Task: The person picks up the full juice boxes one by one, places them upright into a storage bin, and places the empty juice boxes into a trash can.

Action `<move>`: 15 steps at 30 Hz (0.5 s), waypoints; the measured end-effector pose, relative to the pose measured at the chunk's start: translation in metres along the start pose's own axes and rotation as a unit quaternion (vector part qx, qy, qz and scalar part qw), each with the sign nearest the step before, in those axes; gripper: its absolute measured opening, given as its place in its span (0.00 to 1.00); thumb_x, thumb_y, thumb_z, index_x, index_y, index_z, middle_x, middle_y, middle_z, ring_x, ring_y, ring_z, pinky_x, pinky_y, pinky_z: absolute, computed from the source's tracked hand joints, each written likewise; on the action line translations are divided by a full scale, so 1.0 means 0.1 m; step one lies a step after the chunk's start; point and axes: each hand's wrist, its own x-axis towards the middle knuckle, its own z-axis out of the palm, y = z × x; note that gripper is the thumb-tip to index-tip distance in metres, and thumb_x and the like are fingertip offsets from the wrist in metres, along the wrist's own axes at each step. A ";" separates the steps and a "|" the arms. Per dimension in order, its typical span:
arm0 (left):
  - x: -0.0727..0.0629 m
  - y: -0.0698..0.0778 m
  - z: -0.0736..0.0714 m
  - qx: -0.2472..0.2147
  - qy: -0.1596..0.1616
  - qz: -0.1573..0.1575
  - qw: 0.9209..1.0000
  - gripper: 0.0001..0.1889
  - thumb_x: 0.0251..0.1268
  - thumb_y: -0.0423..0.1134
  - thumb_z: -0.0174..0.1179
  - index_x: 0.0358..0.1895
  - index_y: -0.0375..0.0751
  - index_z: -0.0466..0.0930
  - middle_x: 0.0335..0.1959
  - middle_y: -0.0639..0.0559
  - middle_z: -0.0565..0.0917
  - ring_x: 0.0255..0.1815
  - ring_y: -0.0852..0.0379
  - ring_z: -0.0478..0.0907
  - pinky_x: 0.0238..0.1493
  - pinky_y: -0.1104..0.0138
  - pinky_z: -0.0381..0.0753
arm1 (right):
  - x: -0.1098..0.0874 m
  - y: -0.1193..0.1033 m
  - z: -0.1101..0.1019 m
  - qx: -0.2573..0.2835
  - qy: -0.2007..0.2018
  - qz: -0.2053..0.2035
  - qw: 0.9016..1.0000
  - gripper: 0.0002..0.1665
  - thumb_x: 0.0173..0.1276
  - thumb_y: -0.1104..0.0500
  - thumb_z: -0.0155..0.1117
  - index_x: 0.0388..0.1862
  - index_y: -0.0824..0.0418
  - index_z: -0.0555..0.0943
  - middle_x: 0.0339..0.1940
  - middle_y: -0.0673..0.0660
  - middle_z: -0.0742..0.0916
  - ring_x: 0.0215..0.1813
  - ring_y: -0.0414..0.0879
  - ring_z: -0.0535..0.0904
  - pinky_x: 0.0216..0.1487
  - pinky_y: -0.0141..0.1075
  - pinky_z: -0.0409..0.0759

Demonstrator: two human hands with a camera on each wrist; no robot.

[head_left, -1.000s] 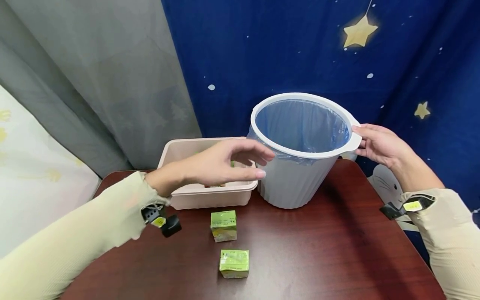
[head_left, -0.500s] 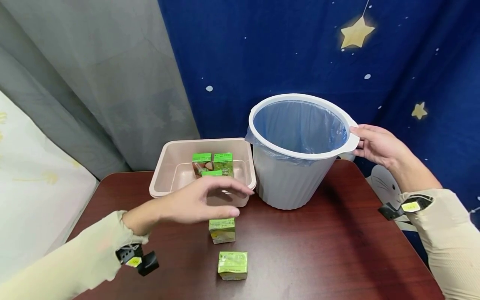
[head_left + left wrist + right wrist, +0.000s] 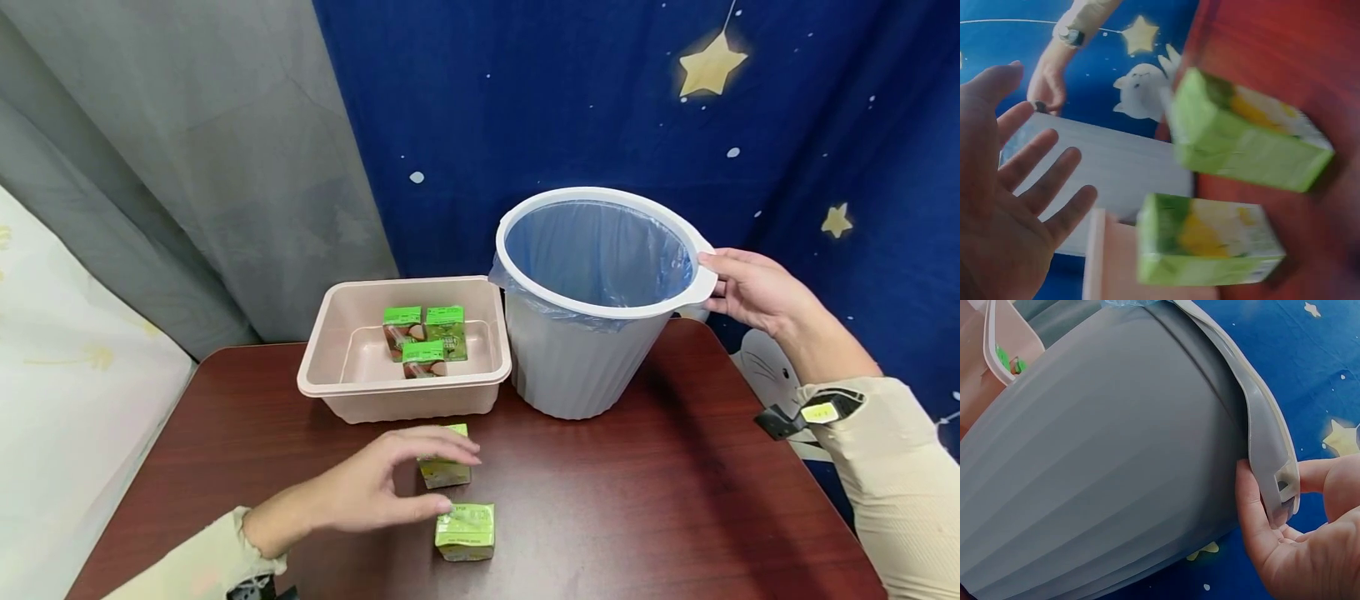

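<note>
Two small green drink cartons stand on the dark red table: a nearer carton and a farther carton, partly hidden behind my left hand. That hand hovers beside them with fingers spread and thumb apart, and nothing lies in its palm in the left wrist view. My right hand pinches the rim handle of a trash can, thumb on top and fingers beneath. A clear liner covers the can's inside. In the right wrist view the fingers curl under the handle.
A beige plastic bin sits left of the trash can, close against it. It holds several green-topped cartons. Grey and blue curtains hang behind the table.
My left hand has moved from above the bin, down and toward me, to the two cartons on the table. The right hand keeps its hold on the trash can's handle.
</note>
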 end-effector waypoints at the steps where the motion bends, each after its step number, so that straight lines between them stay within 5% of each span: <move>1: -0.04 -0.03 0.05 -0.001 0.005 0.000 1.000 0.24 0.64 0.33 0.70 0.64 0.50 0.80 0.63 0.54 0.80 0.67 0.53 0.75 0.69 0.62 0.71 | 0.00 0.00 0.00 0.000 0.000 0.000 1.000 0.11 0.83 0.65 0.47 0.45 0.64 0.79 0.35 0.56 0.88 0.37 0.45 0.87 0.34 0.37 0.85; 6: -0.19 -0.17 0.27 -0.015 0.024 0.001 1.000 0.25 0.64 0.32 0.70 0.64 0.49 0.79 0.64 0.51 0.80 0.65 0.52 0.76 0.68 0.62 0.72 | -0.01 -0.01 -0.01 0.005 0.005 0.000 1.000 0.10 0.83 0.66 0.48 0.46 0.64 0.78 0.36 0.56 0.88 0.37 0.45 0.87 0.34 0.37 0.85; 15: -0.25 -0.37 0.57 -0.022 0.040 0.027 0.999 0.30 0.61 0.34 0.73 0.67 0.46 0.76 0.64 0.50 0.79 0.66 0.52 0.76 0.68 0.63 0.72 | -0.02 -0.01 0.00 -0.005 0.015 0.003 1.000 0.10 0.82 0.66 0.48 0.45 0.64 0.79 0.36 0.56 0.88 0.38 0.45 0.87 0.36 0.38 0.85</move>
